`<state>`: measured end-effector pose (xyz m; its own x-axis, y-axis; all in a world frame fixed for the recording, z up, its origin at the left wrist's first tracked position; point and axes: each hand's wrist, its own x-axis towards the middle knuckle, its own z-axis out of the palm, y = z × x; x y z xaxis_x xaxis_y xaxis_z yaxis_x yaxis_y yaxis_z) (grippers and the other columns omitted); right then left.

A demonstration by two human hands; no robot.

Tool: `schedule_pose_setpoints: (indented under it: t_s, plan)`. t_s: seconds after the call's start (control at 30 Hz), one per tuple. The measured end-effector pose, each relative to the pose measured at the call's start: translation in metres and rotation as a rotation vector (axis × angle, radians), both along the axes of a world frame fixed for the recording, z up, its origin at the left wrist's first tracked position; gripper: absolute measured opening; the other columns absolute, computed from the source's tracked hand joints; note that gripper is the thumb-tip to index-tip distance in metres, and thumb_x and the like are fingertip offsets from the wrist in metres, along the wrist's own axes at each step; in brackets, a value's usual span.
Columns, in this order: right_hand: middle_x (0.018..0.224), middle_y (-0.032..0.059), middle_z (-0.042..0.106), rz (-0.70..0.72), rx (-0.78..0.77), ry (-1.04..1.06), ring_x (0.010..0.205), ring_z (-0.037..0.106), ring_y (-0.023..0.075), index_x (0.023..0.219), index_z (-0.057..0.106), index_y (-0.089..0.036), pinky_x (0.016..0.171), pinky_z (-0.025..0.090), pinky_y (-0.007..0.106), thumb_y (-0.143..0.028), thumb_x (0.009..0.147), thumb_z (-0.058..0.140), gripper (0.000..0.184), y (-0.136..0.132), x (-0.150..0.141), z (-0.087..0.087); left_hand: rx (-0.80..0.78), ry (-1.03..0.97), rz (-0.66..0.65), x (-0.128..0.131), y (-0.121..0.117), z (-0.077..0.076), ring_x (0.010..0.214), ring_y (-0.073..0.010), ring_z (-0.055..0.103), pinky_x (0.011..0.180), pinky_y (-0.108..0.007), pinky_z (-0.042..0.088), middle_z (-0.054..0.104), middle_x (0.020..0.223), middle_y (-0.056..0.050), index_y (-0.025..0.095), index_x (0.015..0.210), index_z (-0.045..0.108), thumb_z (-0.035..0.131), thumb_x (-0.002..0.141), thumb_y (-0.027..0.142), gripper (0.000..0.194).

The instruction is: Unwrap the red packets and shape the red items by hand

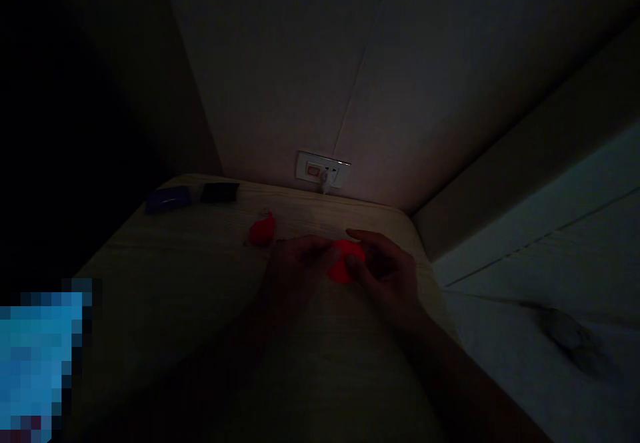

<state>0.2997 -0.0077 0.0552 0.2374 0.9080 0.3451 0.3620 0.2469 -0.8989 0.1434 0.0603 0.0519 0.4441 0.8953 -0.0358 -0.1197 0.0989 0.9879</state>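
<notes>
In the dim head view, a bright red rounded piece (344, 271) is held between my two hands, above the wooden table (320, 376). I cannot make out what it is made of. My left hand (299, 263) grips its left side, with the thumb against it. On its right side, my right hand (390, 275) has curled fingers behind and the thumb in front. A second red thing (263, 230), rounded with a small pointed tip, lies on the table just left of my left hand.
At the table's far left corner lie a dark blue object (169, 199) and a black flat object (220, 192). A wall socket (323, 169) with a plug in it sits behind the table. A blurred bright screen-like patch (35, 356) is at lower left. Pale panels (545, 276) stand at right.
</notes>
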Motion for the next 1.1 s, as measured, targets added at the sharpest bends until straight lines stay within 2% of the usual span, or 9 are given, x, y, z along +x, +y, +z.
schedule_pose_setpoints:
  t_s: [0.13,0.23,0.37,0.53,0.6,0.7,0.83,0.97,1.1]
  plan:
    - [0.088,0.0038,0.076,0.015,-0.013,-0.020,0.069,0.068,0.0157,0.110,0.075,-0.024,0.059,0.057,0.025,-0.032,0.088,0.076,0.023,-0.0006,-0.0011,0.0026,0.035,0.012,0.004,0.0007,-0.0010,0.0002,0.076,-0.0189,0.071,0.072,-0.028,0.054,0.079,0.080,-0.004,0.018,0.084,0.081,0.075,0.082,0.032,0.015]
    - [0.085,0.0029,0.075,0.017,-0.006,-0.010,0.068,0.068,0.0159,0.116,0.074,-0.025,0.060,0.059,0.026,-0.032,0.089,0.075,0.028,-0.0003,-0.0004,0.0018,0.032,0.010,-0.003,0.0009,-0.0017,0.0004,0.079,-0.0209,0.073,0.074,-0.029,0.055,0.080,0.082,-0.005,0.018,0.085,0.081,0.075,0.082,0.032,0.016]
    - [0.097,0.0068,0.078,0.025,-0.001,-0.032,0.079,0.073,0.0196,0.107,0.076,-0.023,0.065,0.060,0.029,-0.034,0.089,0.075,0.021,0.0004,0.0006,-0.0009,-0.005,-0.015,-0.011,0.0013,-0.0014,-0.0005,0.086,-0.0226,0.075,0.079,-0.031,0.057,0.081,0.090,-0.008,0.016,0.092,0.080,0.077,0.080,0.033,0.021]
    - [0.082,0.0023,0.074,-0.047,0.029,-0.016,0.066,0.067,0.0158,0.115,0.073,-0.025,0.057,0.057,0.026,-0.034,0.089,0.076,0.027,0.0018,0.0012,-0.0029,-0.069,-0.075,-0.007,0.0021,-0.0011,-0.0030,0.083,-0.0210,0.075,0.074,-0.028,0.057,0.080,0.088,-0.006,0.017,0.094,0.078,0.080,0.079,0.033,0.022]
    - [0.086,0.0026,0.074,-0.028,0.021,-0.030,0.066,0.067,0.0151,0.117,0.073,-0.026,0.057,0.056,0.025,-0.033,0.090,0.075,0.028,0.0018,0.0013,-0.0028,-0.036,-0.056,-0.013,0.0016,-0.0011,-0.0039,0.083,-0.0204,0.075,0.075,-0.028,0.057,0.081,0.088,-0.006,0.017,0.090,0.079,0.078,0.080,0.033,0.018]
    - [0.092,0.0049,0.076,0.003,-0.006,-0.042,0.070,0.068,0.0159,0.109,0.076,-0.024,0.058,0.056,0.025,-0.033,0.090,0.074,0.020,0.0009,0.0010,-0.0022,0.023,-0.019,-0.002,0.0003,-0.0011,-0.0043,0.084,-0.0204,0.074,0.076,-0.028,0.057,0.081,0.089,-0.006,0.018,0.091,0.081,0.076,0.083,0.032,0.017]
    - [0.077,0.0014,0.071,-0.025,-0.021,-0.030,0.063,0.064,0.0150,0.120,0.073,-0.025,0.055,0.055,0.025,-0.035,0.090,0.074,0.031,0.0003,0.0001,-0.0012,0.052,0.004,-0.004,-0.0003,-0.0007,-0.0034,0.087,-0.0219,0.075,0.079,-0.029,0.057,0.081,0.089,-0.006,0.018,0.091,0.081,0.074,0.085,0.031,0.016]
    - [0.090,0.0046,0.076,0.006,-0.001,-0.051,0.070,0.069,0.0167,0.110,0.075,-0.024,0.060,0.058,0.026,-0.033,0.090,0.073,0.022,0.0012,0.0000,-0.0010,0.062,0.014,0.008,0.0004,-0.0010,-0.0039,0.088,-0.0226,0.075,0.080,-0.030,0.058,0.082,0.092,-0.006,0.019,0.093,0.081,0.074,0.085,0.033,0.018]
    - [0.082,0.0031,0.075,-0.008,-0.024,-0.042,0.067,0.069,0.0172,0.115,0.073,-0.024,0.059,0.059,0.027,-0.034,0.090,0.073,0.026,0.0010,0.0010,-0.0019,0.046,-0.024,0.027,0.0010,-0.0020,-0.0051,0.090,-0.0231,0.076,0.081,-0.031,0.058,0.082,0.095,-0.007,0.019,0.094,0.081,0.075,0.084,0.033,0.018]
